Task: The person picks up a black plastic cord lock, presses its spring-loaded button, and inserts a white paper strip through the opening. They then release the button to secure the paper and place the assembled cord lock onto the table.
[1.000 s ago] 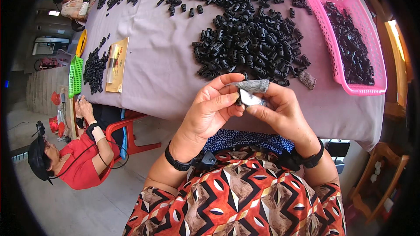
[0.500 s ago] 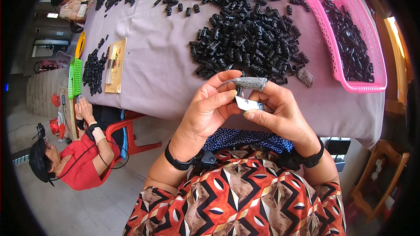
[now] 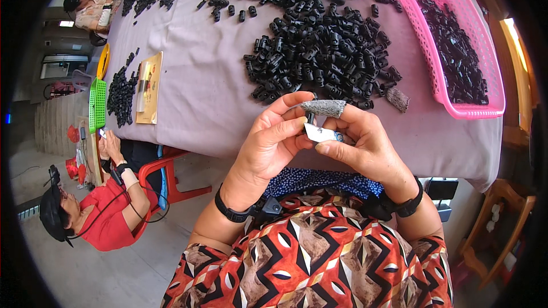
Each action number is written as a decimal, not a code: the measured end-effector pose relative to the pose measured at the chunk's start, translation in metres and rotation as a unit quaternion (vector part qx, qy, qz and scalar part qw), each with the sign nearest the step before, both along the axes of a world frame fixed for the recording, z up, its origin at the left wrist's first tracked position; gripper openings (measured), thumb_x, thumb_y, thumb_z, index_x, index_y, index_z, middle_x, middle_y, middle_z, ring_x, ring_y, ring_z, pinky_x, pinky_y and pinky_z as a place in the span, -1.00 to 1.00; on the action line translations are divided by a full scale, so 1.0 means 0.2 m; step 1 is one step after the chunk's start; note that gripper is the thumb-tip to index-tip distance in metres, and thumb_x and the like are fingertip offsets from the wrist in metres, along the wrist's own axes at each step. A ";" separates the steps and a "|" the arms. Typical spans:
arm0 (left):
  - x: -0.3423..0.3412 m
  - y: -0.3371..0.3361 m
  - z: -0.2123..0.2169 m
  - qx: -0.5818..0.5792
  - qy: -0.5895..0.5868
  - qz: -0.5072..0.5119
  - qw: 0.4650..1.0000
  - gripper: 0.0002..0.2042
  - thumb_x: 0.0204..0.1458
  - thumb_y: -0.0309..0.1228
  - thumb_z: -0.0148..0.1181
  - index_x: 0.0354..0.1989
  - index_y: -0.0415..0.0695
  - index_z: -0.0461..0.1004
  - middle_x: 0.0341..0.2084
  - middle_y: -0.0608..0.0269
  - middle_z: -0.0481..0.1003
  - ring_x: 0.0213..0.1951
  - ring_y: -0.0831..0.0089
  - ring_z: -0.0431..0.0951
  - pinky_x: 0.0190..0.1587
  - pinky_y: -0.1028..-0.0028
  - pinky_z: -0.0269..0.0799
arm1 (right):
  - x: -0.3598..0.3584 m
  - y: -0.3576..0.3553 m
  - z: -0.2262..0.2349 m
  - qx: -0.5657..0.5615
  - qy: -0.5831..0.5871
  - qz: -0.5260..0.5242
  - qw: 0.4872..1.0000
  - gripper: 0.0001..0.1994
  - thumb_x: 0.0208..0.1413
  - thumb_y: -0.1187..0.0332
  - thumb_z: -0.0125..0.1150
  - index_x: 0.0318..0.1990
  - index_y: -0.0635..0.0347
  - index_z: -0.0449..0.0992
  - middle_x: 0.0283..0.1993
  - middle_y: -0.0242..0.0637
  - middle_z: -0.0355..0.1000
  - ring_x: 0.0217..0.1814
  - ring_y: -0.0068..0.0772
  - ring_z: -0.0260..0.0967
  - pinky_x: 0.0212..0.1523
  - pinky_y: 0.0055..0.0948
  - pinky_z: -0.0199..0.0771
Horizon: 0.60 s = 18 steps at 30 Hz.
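Observation:
Near the table's front edge my left hand [image 3: 265, 134] is closed, thumb and fingers pinching a small black cord lock [image 3: 310, 117], mostly hidden by the fingers. My right hand [image 3: 365, 140] is closed round a small white piece [image 3: 319, 133] with a slanted end and blue markings. Its thumb presses on the white piece, whose tip lies close to the cord lock. A grey knitted finger cover [image 3: 324, 108] sits on my right index finger. Just beyond my hands lies a large heap of black cord locks [image 3: 319, 51].
A pink basket [image 3: 442, 94] of black parts stands at the right. Another grey knitted tube [image 3: 398, 100] lies beside the heap. Left on the cloth are a tan booklet [image 3: 149, 88] and a smaller black pile [image 3: 121, 92]. A co-worker in red [image 3: 108, 222] sits at the left.
My two hands keep the same grip and have hardly moved. The whole view has shifted very slightly. At the left, the co-worker's hands now show a small white thing.

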<state>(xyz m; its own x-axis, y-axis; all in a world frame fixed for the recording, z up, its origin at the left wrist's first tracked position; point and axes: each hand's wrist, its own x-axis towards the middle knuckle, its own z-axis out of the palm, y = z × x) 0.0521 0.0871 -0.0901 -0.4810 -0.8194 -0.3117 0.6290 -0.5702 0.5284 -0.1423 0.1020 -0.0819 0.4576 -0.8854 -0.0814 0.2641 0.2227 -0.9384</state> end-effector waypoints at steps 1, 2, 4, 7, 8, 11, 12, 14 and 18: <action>0.01 0.00 0.00 0.000 0.000 0.000 1.000 -0.63 0.07 -0.61 0.05 0.09 -0.21 0.29 -0.14 0.15 0.48 -0.21 0.46 0.56 -0.23 0.54 0.58 | 0.00 0.00 -0.01 0.000 0.002 0.000 1.000 -0.64 0.06 0.44 0.25 -0.01 0.35 0.34 -0.32 -0.43 0.41 -0.28 -0.74 0.31 -0.30 -0.69 0.34; 0.02 0.00 -0.01 -0.008 0.008 -0.016 1.000 -0.61 0.06 -0.57 0.08 0.10 -0.22 0.27 -0.13 0.15 0.46 -0.20 0.46 0.54 -0.18 0.51 0.54 | 0.00 0.00 -0.01 -0.001 0.003 -0.001 1.000 -0.64 0.06 0.44 0.25 -0.01 0.35 0.34 -0.32 -0.43 0.41 -0.28 -0.74 0.31 -0.30 -0.69 0.34; 0.02 0.00 -0.01 -0.017 0.015 -0.031 0.999 -0.58 0.05 -0.54 0.11 0.12 -0.22 0.24 -0.13 0.14 0.45 -0.20 0.46 0.52 -0.14 0.48 0.50 | -0.01 0.00 -0.01 -0.003 0.007 0.013 1.000 -0.65 0.06 0.43 0.25 -0.02 0.36 0.35 -0.32 -0.43 0.41 -0.27 -0.72 0.32 -0.29 -0.68 0.34; 0.02 0.01 0.00 -0.008 0.004 -0.019 1.000 -0.59 0.05 -0.54 0.11 0.11 -0.22 0.25 -0.12 0.13 0.45 -0.20 0.46 0.52 -0.16 0.50 0.51 | -0.01 0.00 -0.01 -0.011 -0.001 0.011 1.000 -0.66 0.07 0.44 0.24 -0.02 0.35 0.36 -0.30 -0.43 0.42 -0.25 -0.72 0.32 -0.27 -0.68 0.35; 0.02 0.01 0.00 -0.011 0.002 -0.023 1.000 -0.59 0.05 -0.54 0.11 0.11 -0.21 0.25 -0.12 0.12 0.45 -0.21 0.46 0.52 -0.17 0.51 0.51 | 0.00 0.00 0.01 -0.011 -0.001 0.011 1.000 -0.66 0.07 0.44 0.24 -0.02 0.35 0.36 -0.30 -0.43 0.42 -0.25 -0.72 0.32 -0.27 -0.68 0.35; 0.04 0.01 -0.03 -0.027 0.028 -0.044 0.998 -0.59 0.05 -0.54 0.11 0.11 -0.20 0.26 -0.11 0.12 0.45 -0.20 0.45 0.52 -0.16 0.50 0.51 | 0.00 0.00 0.06 0.034 -0.027 -0.012 0.999 -0.65 0.06 0.45 0.24 -0.01 0.35 0.36 -0.29 -0.44 0.43 -0.24 -0.72 0.32 -0.26 -0.68 0.36; 0.04 0.01 -0.03 -0.040 0.056 -0.063 0.996 -0.58 0.05 -0.54 0.11 0.11 -0.20 0.26 -0.11 0.13 0.45 -0.18 0.45 0.52 -0.14 0.48 0.50 | 0.00 0.00 0.05 0.029 -0.031 -0.013 0.999 -0.63 0.06 0.46 0.24 0.01 0.35 0.34 -0.28 -0.44 0.43 -0.23 -0.72 0.32 -0.24 -0.68 0.36; 0.02 0.02 -0.01 -0.030 0.026 -0.035 0.999 -0.58 0.04 -0.54 0.12 0.11 -0.19 0.26 -0.11 0.14 0.45 -0.17 0.44 0.51 -0.10 0.44 0.48 | 0.00 0.01 0.04 0.022 -0.034 -0.015 0.999 -0.61 0.05 0.47 0.24 0.03 0.34 0.33 -0.27 -0.43 0.44 -0.22 -0.72 0.32 -0.23 -0.67 0.37; 0.02 0.02 0.00 -0.030 0.020 -0.020 0.999 -0.57 0.03 -0.53 0.13 0.12 -0.18 0.26 -0.12 0.19 0.45 -0.12 0.43 0.48 0.01 0.37 0.41 | 0.02 0.03 0.02 -0.008 -0.019 0.008 1.000 -0.56 0.04 0.48 0.25 0.07 0.33 0.28 -0.29 -0.43 0.43 -0.23 -0.71 0.33 -0.21 -0.65 0.37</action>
<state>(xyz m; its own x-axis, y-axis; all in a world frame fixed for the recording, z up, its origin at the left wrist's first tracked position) 0.0556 0.0915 -0.0903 -0.5243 -0.8162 -0.2428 0.6277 -0.5631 0.5375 -0.1379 0.1083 -0.0781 0.4739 -0.8792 -0.0499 0.2962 0.2125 -0.9312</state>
